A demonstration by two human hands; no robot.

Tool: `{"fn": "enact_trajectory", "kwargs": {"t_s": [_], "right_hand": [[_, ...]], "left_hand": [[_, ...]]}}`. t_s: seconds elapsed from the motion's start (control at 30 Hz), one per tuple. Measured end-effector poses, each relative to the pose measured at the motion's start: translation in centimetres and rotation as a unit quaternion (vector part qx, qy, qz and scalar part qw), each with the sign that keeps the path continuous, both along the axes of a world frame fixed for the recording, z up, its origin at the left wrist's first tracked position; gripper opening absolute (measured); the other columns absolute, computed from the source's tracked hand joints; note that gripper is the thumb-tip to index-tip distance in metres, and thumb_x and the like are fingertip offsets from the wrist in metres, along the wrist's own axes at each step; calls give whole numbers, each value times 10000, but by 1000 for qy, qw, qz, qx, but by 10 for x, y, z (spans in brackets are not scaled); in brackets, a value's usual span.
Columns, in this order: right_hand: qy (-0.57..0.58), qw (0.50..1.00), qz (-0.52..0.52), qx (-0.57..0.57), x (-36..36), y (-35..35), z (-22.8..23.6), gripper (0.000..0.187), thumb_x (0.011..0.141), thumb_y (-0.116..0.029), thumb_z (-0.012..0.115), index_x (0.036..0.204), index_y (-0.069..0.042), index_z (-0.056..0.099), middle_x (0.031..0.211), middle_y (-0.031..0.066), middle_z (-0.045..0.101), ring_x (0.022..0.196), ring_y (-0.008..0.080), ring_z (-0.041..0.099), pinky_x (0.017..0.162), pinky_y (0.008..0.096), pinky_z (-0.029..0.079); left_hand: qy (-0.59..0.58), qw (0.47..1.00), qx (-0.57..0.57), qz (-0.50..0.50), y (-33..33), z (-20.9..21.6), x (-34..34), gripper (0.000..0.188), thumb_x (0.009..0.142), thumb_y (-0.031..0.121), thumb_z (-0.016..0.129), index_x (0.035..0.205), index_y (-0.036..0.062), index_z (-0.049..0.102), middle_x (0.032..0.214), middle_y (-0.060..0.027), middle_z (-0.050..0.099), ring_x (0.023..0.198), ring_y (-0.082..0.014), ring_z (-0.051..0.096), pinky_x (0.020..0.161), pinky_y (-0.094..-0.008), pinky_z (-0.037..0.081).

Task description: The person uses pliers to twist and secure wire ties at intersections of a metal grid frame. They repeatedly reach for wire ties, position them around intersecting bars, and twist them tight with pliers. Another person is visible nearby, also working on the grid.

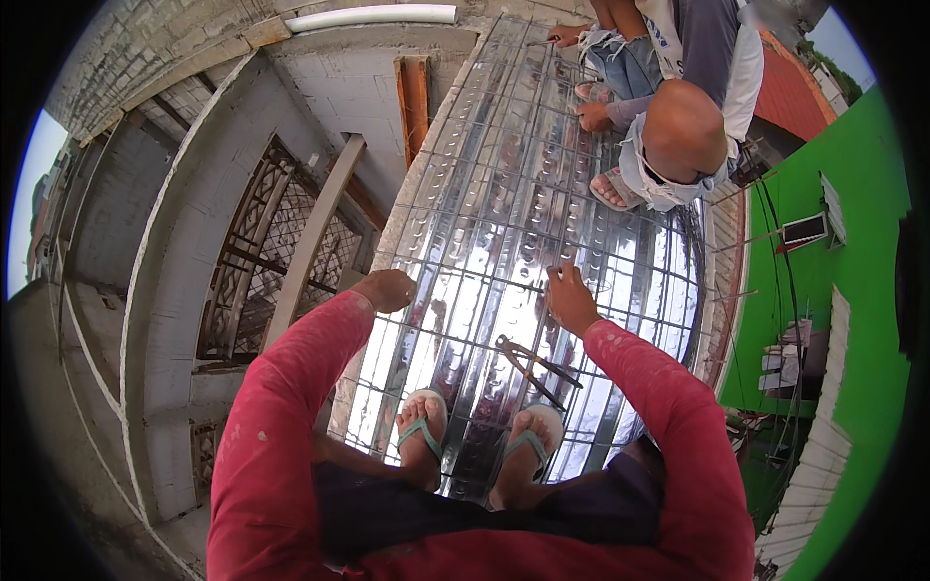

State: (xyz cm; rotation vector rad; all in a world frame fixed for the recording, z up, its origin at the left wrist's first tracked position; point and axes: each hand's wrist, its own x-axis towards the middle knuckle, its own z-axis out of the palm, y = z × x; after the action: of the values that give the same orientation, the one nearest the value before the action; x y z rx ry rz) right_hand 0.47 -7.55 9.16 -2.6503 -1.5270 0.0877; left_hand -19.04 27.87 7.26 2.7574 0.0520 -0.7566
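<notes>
My left hand point(387, 290) is closed low over the left edge of a steel rebar grid point(475, 341); whatever its curled fingers hold is hidden. Farther right, my right hand point(572, 299) is pinched close to a crossing of the bars, and I cannot make out what is in it. Below it, a pair of end-cutting pincers point(533, 366) lies on the grid with its jaws pointing away from me and its handles spread. Shiny ribbed metal decking point(518, 228) with rows of dimples lies under the bars.
A co-worker point(683, 136) in torn jeans crouches at the far right of the decking, both hands low at the grid. The left edge drops beside a grey block wall point(194, 261). A green wall point(843, 242) stands right. A white pipe point(373, 16) lies at the back.
</notes>
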Motion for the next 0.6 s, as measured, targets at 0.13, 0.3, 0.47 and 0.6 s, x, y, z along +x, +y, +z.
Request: {"fn": "enact_trajectory", "kwargs": {"t_s": [0.13,0.3,0.47,0.6], "right_hand": [[36,993,83,78,-32,-14,-2,508,840,-177,696,1298,-15,545,1240,218,518,1125,382,560,952,455,501],[154,984,85,-36,-87,-59,0,603,823,-322,788,1279,-24,530,1254,212,482,1138,388,556,870,457,556],[126,987,87,-58,-111,-78,-3,554,806,-246,787,1246,-13,544,1173,188,484,1015,371,603,691,423,606],[38,991,124,-25,-108,-85,-20,317,851,-114,670,1130,16,593,1064,152,504,875,315,633,617,389,607]], "left_hand": [[37,999,-1,4,0,8,2,259,943,285,556,1069,130,721,1118,-114,690,1093,-310,645,967,-453,502],[51,999,8,3,-1,16,11,289,951,280,565,1137,117,715,1203,-113,680,1170,-308,621,1031,-450,481],[53,999,7,-3,4,3,15,278,942,276,574,1122,119,717,1198,-114,684,1163,-311,629,1022,-453,490],[26,1000,1,-14,13,-14,17,250,933,265,569,1080,132,720,1155,-124,699,1120,-312,649,997,-448,504]]}}
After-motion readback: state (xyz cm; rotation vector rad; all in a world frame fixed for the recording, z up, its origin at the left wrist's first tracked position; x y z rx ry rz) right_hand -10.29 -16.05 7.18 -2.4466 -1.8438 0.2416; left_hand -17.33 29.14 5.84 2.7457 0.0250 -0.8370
